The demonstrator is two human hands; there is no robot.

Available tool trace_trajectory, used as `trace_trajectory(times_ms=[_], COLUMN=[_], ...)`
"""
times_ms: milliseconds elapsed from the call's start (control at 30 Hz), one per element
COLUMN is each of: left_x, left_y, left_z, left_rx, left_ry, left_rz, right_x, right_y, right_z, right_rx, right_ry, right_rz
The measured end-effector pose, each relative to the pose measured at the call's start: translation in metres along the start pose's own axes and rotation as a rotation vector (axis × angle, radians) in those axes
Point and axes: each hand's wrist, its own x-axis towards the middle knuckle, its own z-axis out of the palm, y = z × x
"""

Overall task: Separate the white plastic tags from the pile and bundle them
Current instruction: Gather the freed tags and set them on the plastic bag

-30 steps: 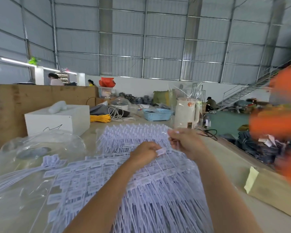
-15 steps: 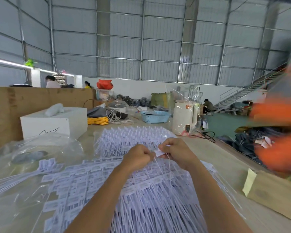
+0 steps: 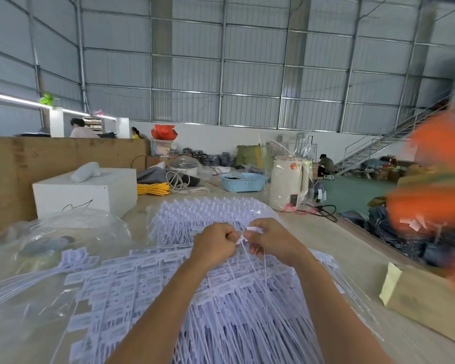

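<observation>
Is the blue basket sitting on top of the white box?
No. The blue basket stands on the table beside the white kettle, apart from the white box.

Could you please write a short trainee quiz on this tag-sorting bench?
1. True or false: both hands pinch tags above the pile.
2. What stands nearest the blue basket? A) white kettle B) yellow cord C) white box
3. Fill in: the clear bag lies to the ____ of the pile.

Key
1. True: the left hand and right hand meet on a few tags over the pile.
2. A: the kettle stands just right of the basket; the cord and box lie farther left.
3. Left: the bag.
</observation>
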Motion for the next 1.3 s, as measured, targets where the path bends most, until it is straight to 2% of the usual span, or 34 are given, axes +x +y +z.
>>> trace_trajectory(times_ms=[167, 400, 500, 567, 633, 700, 767, 833, 1033, 1133, 1300], left_x=[0.002, 0.002, 0.001, -0.002, -0.003, -0.004, -0.002, -0.001, -0.008, -0.01, -0.009], left_y=[0.0, 0.002, -0.002, -0.006, -0.005, -0.001, 0.003, 0.005, 0.0, -0.003, -0.004], left_z=[0.001, -0.006, -0.009, -0.011, -0.013, -0.017, -0.021, -0.029, -0.047, -0.045, -0.044], left_rx=[-0.147, -0.369, -0.411, -0.433, -0.437, -0.422, -0.385, -0.306, -0.185, -0.164, -0.222], left_ry=[-0.009, -0.052, -0.106, -0.11, -0.12, -0.161, -0.207, -0.251, -0.346, -0.357, -0.252], left_rz=[0.0, -0.09, -0.191, -0.188, -0.14, -0.134, -0.131, -0.099, -0.048, -0.009, 0.037], right_x=[0.004, 0.006, 0.004, 0.0, -0.005, -0.01, -0.015, -0.017, -0.007, -0.001, 0.003], right_y=[0.002, 0.005, 0.011, 0.011, 0.002, -0.011, -0.024, -0.032, -0.027, -0.024, -0.02], right_z=[0.002, 0.006, -0.01, -0.032, -0.055, -0.07, -0.071, -0.061, -0.011, 0.005, 0.021], right_rx=[-0.029, -0.136, -0.204, -0.023, 0.426, 0.854, 0.996, 0.881, 0.217, 0.163, 0.096], right_ry=[0.085, 0.173, 0.326, 0.428, 0.447, 0.341, 0.189, 0.087, 0.028, 0.043, 0.036], right_rz=[-0.089, -0.231, -0.218, -0.2, -0.184, -0.159, -0.111, -0.038, 0.145, 0.118, 0.088])
